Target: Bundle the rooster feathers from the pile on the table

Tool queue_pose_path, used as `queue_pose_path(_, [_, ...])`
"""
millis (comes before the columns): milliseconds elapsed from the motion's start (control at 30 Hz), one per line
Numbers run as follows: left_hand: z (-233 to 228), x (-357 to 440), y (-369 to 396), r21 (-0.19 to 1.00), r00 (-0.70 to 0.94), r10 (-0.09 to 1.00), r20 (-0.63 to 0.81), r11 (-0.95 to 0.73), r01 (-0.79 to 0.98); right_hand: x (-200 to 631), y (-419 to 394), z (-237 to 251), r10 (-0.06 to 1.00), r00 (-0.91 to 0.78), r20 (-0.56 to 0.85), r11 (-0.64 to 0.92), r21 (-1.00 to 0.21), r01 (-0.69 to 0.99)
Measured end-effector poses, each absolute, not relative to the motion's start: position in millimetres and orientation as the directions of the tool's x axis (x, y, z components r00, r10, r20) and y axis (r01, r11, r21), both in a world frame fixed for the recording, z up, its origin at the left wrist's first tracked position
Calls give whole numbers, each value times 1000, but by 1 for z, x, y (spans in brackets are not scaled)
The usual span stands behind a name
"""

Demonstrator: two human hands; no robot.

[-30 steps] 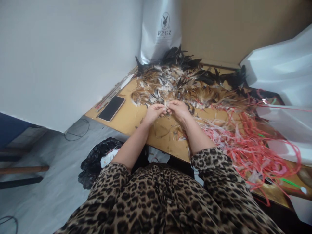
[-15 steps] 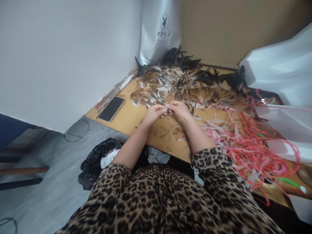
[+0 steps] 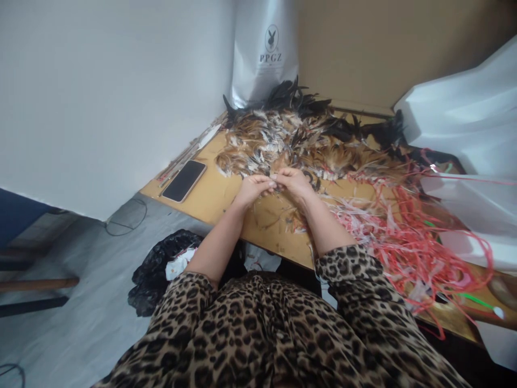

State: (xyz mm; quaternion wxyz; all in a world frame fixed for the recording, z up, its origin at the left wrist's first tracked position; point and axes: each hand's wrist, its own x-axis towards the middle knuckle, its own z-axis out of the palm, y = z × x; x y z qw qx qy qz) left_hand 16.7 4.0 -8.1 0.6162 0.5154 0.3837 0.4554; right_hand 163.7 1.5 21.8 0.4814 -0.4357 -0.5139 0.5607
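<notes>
While your left hand (image 3: pixel 253 188) and right hand (image 3: pixel 294 182) met fingertip to fingertip, both pinched closed on something small that I could not tell, at the near edge of the feather pile (image 3: pixel 299 145). Bare table (image 3: pixel 226 196) lay at 7 o'clock. A phone (image 3: pixel 184 180) rested at 9 o'clock, red strips (image 3: pixel 407 237) crowded 4 o'clock.

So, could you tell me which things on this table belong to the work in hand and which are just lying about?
In the work:
- left hand and right hand, fingertips pinched together on something too small to make out
- feather pile just beyond them

Lying about:
- phone
- red and white strips
- silver bag
- black bag on the floor
</notes>
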Motion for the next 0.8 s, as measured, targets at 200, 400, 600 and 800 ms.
queue_pose_path(200, [-6,12,9,900,212,976,-43,130,-415,160,1,21,966,-2,258,254,-950,180])
queue_pose_path(400, [-4,9,11,812,206,977,-58,166,-559,157,-8,21,812,-187,553,543,-599,588])
queue_pose_path(600, [-5,12,7,810,233,970,-71,193,-554,154,-9,18,739,-301,603,569,-317,759])
queue_pose_path(800, [-3,6,8,813,203,979,-20,134,-566,153,-10,20,761,-269,591,542,-351,764])
